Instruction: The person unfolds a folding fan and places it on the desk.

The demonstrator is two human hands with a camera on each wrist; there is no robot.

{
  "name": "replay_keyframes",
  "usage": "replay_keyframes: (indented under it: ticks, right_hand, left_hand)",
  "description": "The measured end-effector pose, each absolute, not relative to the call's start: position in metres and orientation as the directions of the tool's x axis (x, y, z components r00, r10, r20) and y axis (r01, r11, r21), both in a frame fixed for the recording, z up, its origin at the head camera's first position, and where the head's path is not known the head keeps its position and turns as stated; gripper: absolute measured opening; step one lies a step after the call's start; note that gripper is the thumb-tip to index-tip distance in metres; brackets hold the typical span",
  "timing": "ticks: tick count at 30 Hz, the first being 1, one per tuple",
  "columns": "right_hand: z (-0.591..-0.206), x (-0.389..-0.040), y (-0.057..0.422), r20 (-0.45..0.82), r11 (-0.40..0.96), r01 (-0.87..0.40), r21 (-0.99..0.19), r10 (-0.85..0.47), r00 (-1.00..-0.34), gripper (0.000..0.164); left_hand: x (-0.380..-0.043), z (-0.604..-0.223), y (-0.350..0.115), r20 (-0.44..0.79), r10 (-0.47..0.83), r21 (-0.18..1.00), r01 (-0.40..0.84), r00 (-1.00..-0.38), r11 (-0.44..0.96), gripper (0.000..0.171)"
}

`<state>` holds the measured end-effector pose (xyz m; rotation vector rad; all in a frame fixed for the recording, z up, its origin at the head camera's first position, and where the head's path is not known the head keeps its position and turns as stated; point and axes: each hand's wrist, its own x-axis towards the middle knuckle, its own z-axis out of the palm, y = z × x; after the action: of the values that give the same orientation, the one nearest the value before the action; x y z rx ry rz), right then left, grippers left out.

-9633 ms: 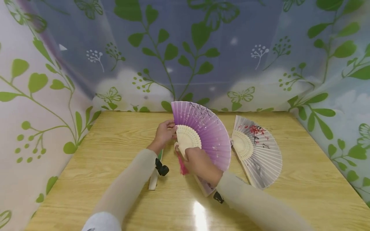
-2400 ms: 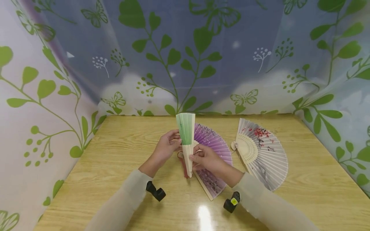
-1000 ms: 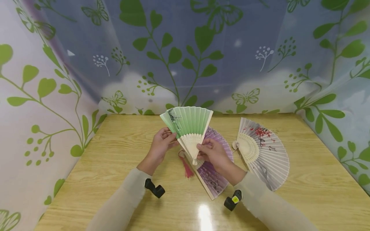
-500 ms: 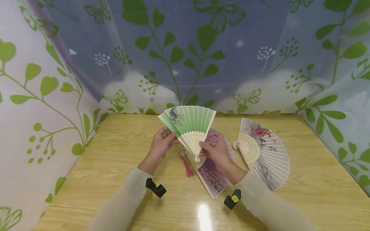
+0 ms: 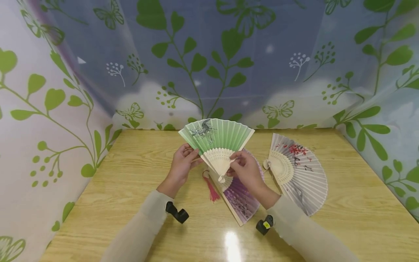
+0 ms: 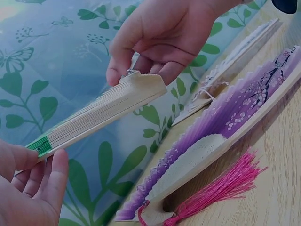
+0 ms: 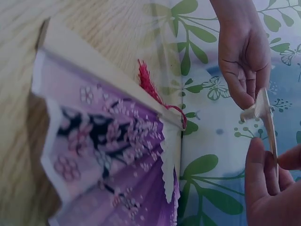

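A green folding fan (image 5: 217, 136) with a dark tree print and pale slats is partly spread, held up above the table. My left hand (image 5: 181, 163) pinches its left edge between thumb and fingers. On the opposite side, my right hand (image 5: 247, 171) pinches the outer slat, a little above the pivot. The left wrist view shows the stacked slats of the green fan (image 6: 94, 113) edge-on. Behind and below it, a spread purple fan (image 5: 242, 202) with blossom print lies on the table, partly hidden by the green fan and my right hand. Its pink tassel (image 5: 212, 191) trails left.
To the right a spread grey-white fan (image 5: 304, 182) with red blossoms lies on the wooden table (image 5: 124, 203). A leaf-printed cloth (image 5: 183, 83) hangs behind the table and at both sides.
Earlier the purple fan was in both hands; now it lies on the table. The green fan, narrow 2.4 seconds ago, has spread wide as my right hand drew its slat rightward.
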<state>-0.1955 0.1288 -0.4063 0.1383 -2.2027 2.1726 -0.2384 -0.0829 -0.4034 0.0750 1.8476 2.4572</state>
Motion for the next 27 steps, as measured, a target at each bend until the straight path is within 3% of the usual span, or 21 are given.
replay_keyframes:
  ticks: [3,9,15,21,27]
  right_hand:
    - [-0.406,-0.195,0.131,0.159,0.191,-0.171,-0.967,-0.077,-0.984,0.026]
    - [-0.405,-0.195,0.136,0.281,0.493,-0.319,-0.81,-0.152,-0.948,0.021]
    - [-0.403,-0.191,0.136,0.319,0.623,-0.37,-0.689,-0.197,-0.927,0.017]
    - [-0.402,-0.188,0.135,0.355,0.743,-0.394,-0.541,-0.224,-0.908,0.014]
    - [-0.401,-0.184,0.135,0.517,0.809,-0.479,-0.34,-0.264,-0.814,0.014]
  left_hand:
    - [-0.239,-0.404,-0.085,-0.008,0.072,0.964,-0.027,-0.997,-0.265,0.021]
    - [-0.241,-0.405,-0.088,-0.02,0.071,0.965,-0.037,-0.997,-0.259,0.019]
    - [-0.24,-0.405,-0.09,-0.021,0.066,0.964,-0.038,-0.998,-0.263,0.013]
    - [-0.24,-0.406,-0.091,-0.031,0.056,0.969,-0.044,-0.998,-0.241,0.02]
    - [-0.242,-0.407,-0.091,-0.034,0.052,0.971,-0.045,-0.998,-0.235,0.023]
